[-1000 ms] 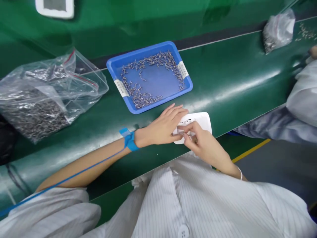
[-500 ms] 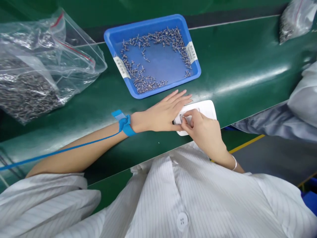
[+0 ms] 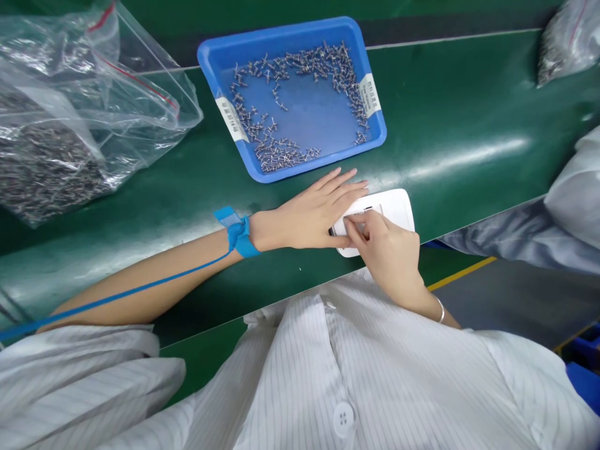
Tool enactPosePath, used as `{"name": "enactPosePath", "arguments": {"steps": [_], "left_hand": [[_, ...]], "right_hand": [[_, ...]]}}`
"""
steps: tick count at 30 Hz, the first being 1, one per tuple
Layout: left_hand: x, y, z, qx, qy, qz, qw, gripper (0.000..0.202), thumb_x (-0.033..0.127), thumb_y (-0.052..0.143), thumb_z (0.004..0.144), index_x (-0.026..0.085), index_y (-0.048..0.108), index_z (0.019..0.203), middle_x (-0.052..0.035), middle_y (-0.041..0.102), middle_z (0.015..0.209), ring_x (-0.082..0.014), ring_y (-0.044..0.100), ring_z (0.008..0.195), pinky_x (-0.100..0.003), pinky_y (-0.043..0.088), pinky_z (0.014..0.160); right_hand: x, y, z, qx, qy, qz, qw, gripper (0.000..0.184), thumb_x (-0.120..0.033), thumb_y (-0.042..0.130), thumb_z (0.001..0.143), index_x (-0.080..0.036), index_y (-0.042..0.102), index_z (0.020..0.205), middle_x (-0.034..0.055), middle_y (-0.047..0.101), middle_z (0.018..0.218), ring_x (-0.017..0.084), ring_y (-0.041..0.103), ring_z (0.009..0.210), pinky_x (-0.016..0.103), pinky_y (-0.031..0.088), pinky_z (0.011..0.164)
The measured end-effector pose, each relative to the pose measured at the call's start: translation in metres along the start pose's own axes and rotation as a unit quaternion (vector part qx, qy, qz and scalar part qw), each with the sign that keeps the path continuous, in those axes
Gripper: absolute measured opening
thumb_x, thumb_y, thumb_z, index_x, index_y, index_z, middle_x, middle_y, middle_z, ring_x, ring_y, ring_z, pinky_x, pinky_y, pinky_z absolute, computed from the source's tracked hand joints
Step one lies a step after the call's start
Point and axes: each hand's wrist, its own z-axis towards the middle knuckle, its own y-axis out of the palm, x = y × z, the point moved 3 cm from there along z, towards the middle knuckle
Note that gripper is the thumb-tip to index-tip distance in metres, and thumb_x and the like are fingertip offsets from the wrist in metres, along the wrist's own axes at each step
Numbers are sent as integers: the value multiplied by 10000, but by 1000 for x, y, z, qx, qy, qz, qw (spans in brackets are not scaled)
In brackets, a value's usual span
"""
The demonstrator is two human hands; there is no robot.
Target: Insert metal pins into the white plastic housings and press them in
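Note:
A white plastic casing (image 3: pixel 398 207) with rounded corners lies flat near the front edge of the green bench. My left hand (image 3: pixel 314 215) rests over its left end, fingers stretched out flat and thumb along the near side. Above the casing, my right hand (image 3: pixel 392 255) is closed in a pinch, thumb and index tips down at a recessed part of it. Whatever those tips hold is too small and covered to make out. Just beyond the hands stands a blue tray (image 3: pixel 314 119) with many small metal pieces (image 3: pixel 281 155) that look like screws or pins.
On the left lies a large clear zip bag (image 3: pixel 56 150) full of small metal parts. Another such bag (image 3: pixel 565 53) sits at the far right. A blue strap (image 3: pixel 240 236) circles my left wrist, its cord trailing left. A person's sleeve (image 3: pixel 574 175) shows at the right.
The right fingertips have shifted slightly on the casing, and a small dark slot shows above them. My left hand keeps its place; the whole view has moved a little.

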Motion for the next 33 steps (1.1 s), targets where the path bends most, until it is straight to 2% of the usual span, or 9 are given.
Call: {"name": "enactPosePath", "arguments": {"steps": [3, 9, 11, 14, 18, 27, 33], "left_hand": [[0, 1, 0, 4, -2, 0, 1000, 870, 690, 416, 926, 96, 244, 1538, -145, 263, 1613, -307, 93, 1536, -474, 73, 1262], [0, 2, 0, 13, 4, 3, 1000, 861, 670, 446, 923, 88, 259, 1529, -154, 271, 1608, -312, 100, 1535, -471, 74, 1259], [0, 1, 1, 8, 1, -2, 1000, 853, 661, 450, 925, 94, 254, 1531, -156, 271, 1608, -318, 104, 1533, -483, 84, 1254], [0, 0, 1, 2, -4, -15, 1000, 854, 661, 455, 923, 100, 250, 1533, -158, 268, 1608, -320, 104, 1533, -490, 87, 1254], [1, -1, 1, 4, -5, -31, 1000, 864, 652, 480, 917, 102, 237, 1537, -162, 269, 1608, -319, 100, 1534, -484, 76, 1257], [1, 0, 0, 11, -1, -10, 1000, 871, 675, 438, 925, 81, 244, 1532, -176, 275, 1601, -324, 111, 1532, -486, 82, 1255], [2, -2, 1, 2, -6, -10, 1000, 881, 679, 435, 925, 77, 235, 1536, -175, 259, 1608, -323, 103, 1533, -485, 79, 1257]], "right_hand": [[3, -2, 2, -17, 15, 13, 1000, 316, -385, 505, 993, -196, 662, 795, -34, 644, 638, 95, 536, 512, 253, 219, 485], [6, -5, 9, -84, 35, 35, 995, 211, -353, 568, 958, -217, 715, 891, -20, 709, 750, 113, 606, 587, 261, 238, 507], [7, -5, 9, -82, 22, 51, 995, 206, -332, 562, 958, -209, 713, 891, -23, 708, 741, 111, 620, 606, 260, 249, 508], [7, -5, 6, -43, -9, 65, 997, 210, -316, 545, 970, -196, 698, 891, -31, 697, 719, 96, 612, 601, 255, 261, 505], [3, -3, 2, -6, -42, 41, 998, 218, -245, 498, 981, -197, 673, 860, -37, 681, 700, 85, 588, 594, 251, 263, 506], [3, -2, 3, -40, 41, 44, 997, 231, -371, 546, 980, -192, 669, 901, -9, 703, 768, 113, 611, 615, 267, 241, 505], [4, -3, 5, -60, -4, 45, 997, 278, -336, 475, 1010, -194, 663, 863, -15, 676, 746, 101, 573, 599, 264, 238, 503]]}}
